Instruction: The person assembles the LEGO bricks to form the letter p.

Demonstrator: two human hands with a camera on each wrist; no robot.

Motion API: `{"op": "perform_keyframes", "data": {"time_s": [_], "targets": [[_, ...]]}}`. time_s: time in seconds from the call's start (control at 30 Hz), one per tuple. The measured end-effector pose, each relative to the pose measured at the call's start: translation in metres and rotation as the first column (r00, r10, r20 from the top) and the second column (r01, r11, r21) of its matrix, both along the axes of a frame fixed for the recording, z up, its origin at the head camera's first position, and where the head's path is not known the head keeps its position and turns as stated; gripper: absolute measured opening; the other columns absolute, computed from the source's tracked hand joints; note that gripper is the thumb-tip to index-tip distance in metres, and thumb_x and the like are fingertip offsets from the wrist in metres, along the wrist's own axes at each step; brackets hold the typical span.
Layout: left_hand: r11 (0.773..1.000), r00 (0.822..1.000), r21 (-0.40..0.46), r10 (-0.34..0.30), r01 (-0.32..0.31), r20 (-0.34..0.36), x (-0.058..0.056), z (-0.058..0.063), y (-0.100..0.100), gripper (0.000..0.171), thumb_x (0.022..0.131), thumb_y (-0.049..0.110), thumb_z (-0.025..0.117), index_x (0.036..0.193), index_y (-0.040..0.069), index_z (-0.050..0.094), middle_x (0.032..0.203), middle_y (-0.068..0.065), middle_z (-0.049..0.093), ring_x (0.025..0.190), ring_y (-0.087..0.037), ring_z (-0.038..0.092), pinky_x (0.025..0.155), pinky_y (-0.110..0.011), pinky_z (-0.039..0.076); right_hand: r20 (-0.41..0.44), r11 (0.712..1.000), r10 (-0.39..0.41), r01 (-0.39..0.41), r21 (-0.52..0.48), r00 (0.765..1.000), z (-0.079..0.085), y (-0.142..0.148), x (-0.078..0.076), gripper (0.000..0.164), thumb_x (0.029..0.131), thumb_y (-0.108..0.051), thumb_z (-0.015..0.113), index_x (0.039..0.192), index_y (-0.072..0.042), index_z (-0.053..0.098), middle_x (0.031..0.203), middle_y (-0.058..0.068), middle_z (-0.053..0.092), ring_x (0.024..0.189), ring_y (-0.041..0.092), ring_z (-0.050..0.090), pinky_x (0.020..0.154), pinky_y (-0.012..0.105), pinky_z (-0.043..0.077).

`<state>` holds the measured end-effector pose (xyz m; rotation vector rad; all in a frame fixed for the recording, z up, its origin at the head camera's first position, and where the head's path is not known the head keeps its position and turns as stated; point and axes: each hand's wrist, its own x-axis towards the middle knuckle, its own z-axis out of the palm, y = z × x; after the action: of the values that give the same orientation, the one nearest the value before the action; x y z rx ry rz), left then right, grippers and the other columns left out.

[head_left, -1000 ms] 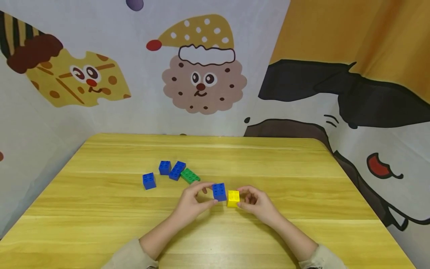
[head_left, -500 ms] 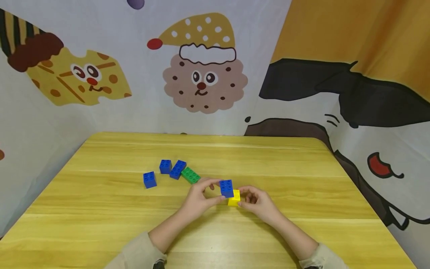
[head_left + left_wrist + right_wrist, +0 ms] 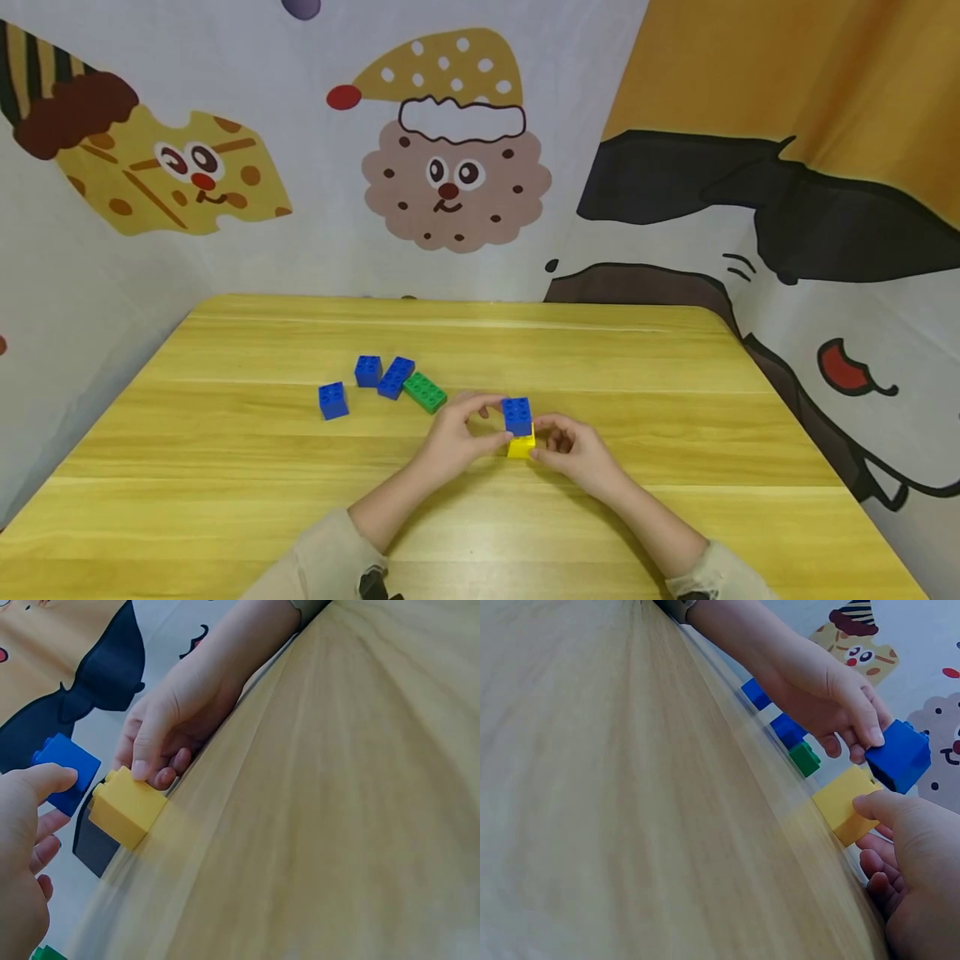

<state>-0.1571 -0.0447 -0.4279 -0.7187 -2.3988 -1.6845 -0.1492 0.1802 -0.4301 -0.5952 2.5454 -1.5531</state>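
Observation:
My left hand (image 3: 456, 440) pinches a square blue toy brick (image 3: 517, 416) between thumb and fingers. That brick hovers just over a yellow brick (image 3: 521, 447), and in the left wrist view a narrow gap shows between the blue brick (image 3: 69, 772) and the studs of the yellow brick (image 3: 126, 808). On the table, the yellow brick is pinched at its right side by my right hand (image 3: 585, 462). From the right wrist view, the blue brick (image 3: 898, 756) looks slightly tilted above the yellow one (image 3: 846, 804).
Left of the hands on the wooden table (image 3: 480, 533) lie a green brick (image 3: 425, 392), a long blue brick (image 3: 396, 378) and two square blue bricks, one farther back (image 3: 368, 372) and one nearer (image 3: 333, 401). A cartoon-printed cloth (image 3: 300, 267) hangs behind the table.
My left hand has carried the blue brick rightward, from beside the yellow brick to over it. The right hand and the yellow brick have stayed in place.

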Motion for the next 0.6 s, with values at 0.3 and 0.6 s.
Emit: {"op": "perform_keyframes", "data": {"time_s": [0.3,0.6], "targets": [[1.0,0.999,0.004,-0.028,0.028,0.024,-0.003,-0.003,0.002,0.043,0.08,0.014,0.079,0.121,0.01,0.066,0.107,0.003,0.061,0.096,-0.026,0.053,0.071,-0.042,0.049,0.006,1.0,0.002,-0.002,0.008,1.0,0.023,-0.006,0.01,0.029,0.084,0.0,0.071,0.111,0.006,0.062,0.076,0.006,0.056,0.065,0.015,0.048,0.056,0.022,0.039],[0.998,0.997,-0.019,-0.058,0.059,0.054,-0.004,-0.005,0.002,0.043,0.081,0.016,0.079,0.122,0.013,0.066,0.106,0.006,0.061,0.096,-0.021,0.052,0.075,-0.04,0.048,-0.006,1.0,-0.001,0.001,0.01,1.0,-0.001,0.0,0.0,0.032,0.084,-0.002,0.072,0.114,0.003,0.062,0.076,0.005,0.055,0.065,0.015,0.047,0.055,0.022,0.039]]}}
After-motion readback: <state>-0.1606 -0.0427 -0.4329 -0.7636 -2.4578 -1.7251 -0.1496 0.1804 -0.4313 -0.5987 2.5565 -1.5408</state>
